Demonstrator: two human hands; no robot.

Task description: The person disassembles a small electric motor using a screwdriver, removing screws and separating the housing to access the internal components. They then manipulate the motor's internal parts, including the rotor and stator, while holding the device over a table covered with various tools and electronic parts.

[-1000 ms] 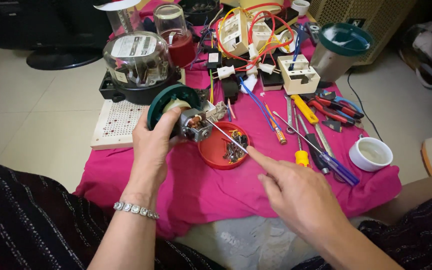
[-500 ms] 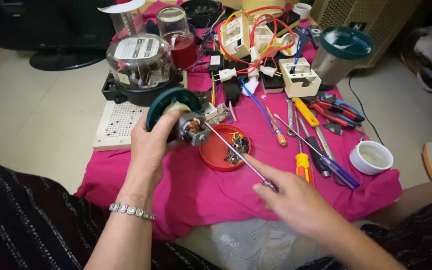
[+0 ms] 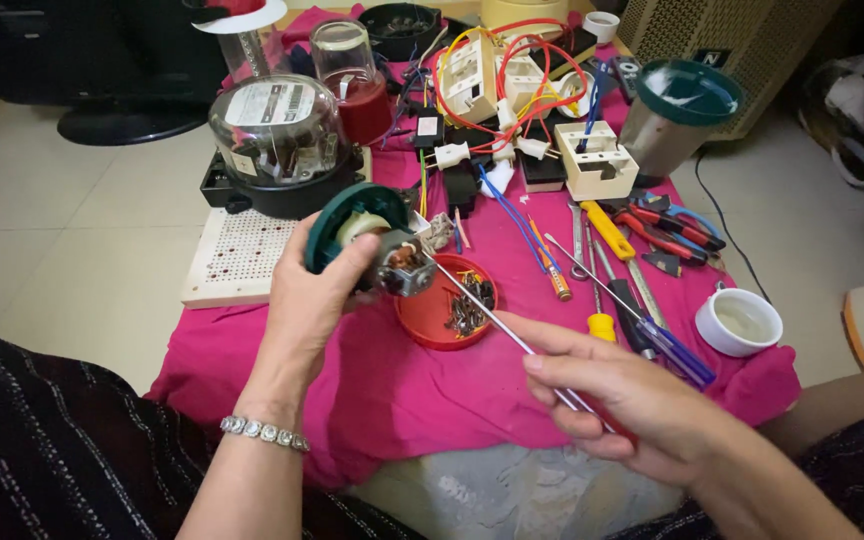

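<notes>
While the left hand [image 3: 314,292] grips a small electric motor with a round green plastic housing [image 3: 377,240] above the pink cloth [image 3: 382,390], the right hand [image 3: 627,400] is closed around the red handle of a long thin steel screwdriver [image 3: 492,322]. Its shaft runs on a diagonal from lower right to upper left, the tip pointing up-left into the motor's metal end. Just beneath the shaft sits a shallow round red dish of screws [image 3: 449,303], on the cloth.
</notes>
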